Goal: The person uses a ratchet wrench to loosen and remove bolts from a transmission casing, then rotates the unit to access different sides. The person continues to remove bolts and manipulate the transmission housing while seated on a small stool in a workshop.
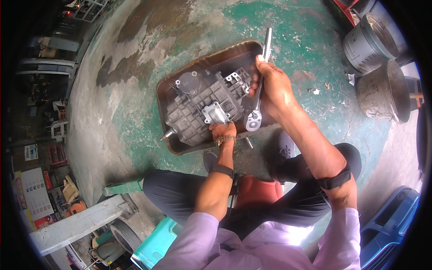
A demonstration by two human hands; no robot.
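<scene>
Gripping a long steel ratchet wrench in the right hand, with fingers clamped round the shaft, thumb laid along it and the tool's round head toward the body, over the right side of a shallow brown tray. Showing the left hand at the lower edge of a bright flanged cover, with fingertips partly hidden, so hard to tell whether clamped on the piece or merely resting against it. Looking down on a grey ribbed metal housing, lying inside the tray on a worn green floor. Wearing a metal-banded watch on the left wrist. Including, at far right, two scuffed buckets close together.
</scene>
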